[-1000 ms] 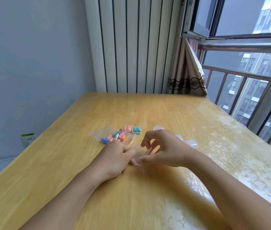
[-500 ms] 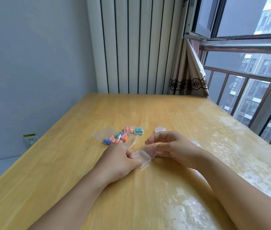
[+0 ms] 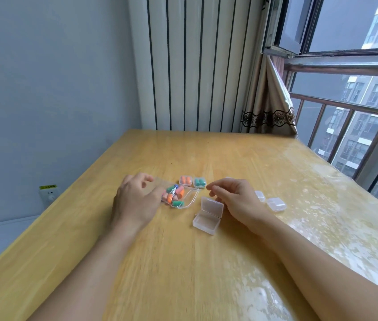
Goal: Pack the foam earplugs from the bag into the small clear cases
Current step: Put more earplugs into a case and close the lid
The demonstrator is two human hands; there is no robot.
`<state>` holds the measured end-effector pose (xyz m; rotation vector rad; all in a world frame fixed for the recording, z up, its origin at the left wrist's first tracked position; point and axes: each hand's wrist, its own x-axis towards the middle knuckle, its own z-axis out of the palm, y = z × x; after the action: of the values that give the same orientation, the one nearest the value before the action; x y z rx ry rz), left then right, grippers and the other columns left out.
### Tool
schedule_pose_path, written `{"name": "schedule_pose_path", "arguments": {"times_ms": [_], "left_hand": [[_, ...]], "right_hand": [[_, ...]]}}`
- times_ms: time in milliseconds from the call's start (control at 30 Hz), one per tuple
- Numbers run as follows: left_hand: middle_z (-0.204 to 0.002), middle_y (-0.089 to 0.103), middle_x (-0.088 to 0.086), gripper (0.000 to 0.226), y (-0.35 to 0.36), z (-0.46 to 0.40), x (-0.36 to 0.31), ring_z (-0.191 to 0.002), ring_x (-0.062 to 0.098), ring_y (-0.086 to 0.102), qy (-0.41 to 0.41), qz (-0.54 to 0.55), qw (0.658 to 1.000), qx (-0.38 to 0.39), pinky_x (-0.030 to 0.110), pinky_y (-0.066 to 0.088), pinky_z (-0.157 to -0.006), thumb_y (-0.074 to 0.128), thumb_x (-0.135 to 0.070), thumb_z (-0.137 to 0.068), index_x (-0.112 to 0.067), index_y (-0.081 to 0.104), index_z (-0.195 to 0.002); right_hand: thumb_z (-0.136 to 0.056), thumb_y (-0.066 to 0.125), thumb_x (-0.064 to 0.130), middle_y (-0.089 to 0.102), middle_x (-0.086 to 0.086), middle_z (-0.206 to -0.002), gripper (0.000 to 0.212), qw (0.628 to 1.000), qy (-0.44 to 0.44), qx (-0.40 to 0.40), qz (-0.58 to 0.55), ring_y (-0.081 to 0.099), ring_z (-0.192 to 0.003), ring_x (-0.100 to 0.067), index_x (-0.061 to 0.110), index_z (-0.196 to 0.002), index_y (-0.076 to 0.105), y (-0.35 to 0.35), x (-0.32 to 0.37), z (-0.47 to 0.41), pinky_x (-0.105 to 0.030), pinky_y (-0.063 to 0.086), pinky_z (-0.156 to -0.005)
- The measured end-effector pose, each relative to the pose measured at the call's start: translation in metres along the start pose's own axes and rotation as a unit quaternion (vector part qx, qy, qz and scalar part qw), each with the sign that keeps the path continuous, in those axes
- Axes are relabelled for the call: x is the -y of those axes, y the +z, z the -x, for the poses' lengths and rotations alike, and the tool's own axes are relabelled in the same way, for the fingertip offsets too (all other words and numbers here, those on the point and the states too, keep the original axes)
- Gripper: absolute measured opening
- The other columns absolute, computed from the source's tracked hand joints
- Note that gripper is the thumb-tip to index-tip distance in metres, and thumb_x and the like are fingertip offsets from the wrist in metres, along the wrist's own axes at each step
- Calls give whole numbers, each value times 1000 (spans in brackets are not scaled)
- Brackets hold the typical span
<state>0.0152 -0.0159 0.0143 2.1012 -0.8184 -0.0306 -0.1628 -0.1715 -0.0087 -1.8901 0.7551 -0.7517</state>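
Tabletop: wooden, by window.
Change: open clear case released, ready for filling.
Left fingers: curled, touching earplug bag.
Right fingers: loose, empty, just beyond case.

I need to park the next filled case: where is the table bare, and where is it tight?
Bare: the table between the forearms, near the open case, and the far half beyond the filled cases. Tight: the bag, filled cases and empty cases between left hand and right hand.
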Motion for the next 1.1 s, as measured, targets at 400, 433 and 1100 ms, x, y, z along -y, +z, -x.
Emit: {"name": "schedule_pose_path", "arguments": {"times_ms": [400,433,1100], "left_hand": [[-122,63,-6,31,24,3,7,-110,12,54,82,2,993,80,22,40,-88,56,-15,-93,-19,74,-118],[-121,62,-7,31,25,3,8,-112,14,55,81,-5,993,84,25,43,-89,57,-17,-93,-23,74,-117],[-100,63,-16,45,27,2,15,-92,1,60,57,49,994,75,17,48,-76,67,-12,-84,-24,59,-127]], "right_hand": [[-97,65,36,54,12,-67,33,948,-94,116,280,47,-59,-6,38,-130,66,24,9,-29,-27,39,-60],[-97,64,33,53,12,-66,33,945,-95,112,293,46,-58,-5,36,-130,67,25,10,-32,-26,37,-56],[-94,70,38,41,6,-60,30,951,-94,144,259,36,-55,-12,29,-123,69,25,11,-47,-31,31,-58]]}}
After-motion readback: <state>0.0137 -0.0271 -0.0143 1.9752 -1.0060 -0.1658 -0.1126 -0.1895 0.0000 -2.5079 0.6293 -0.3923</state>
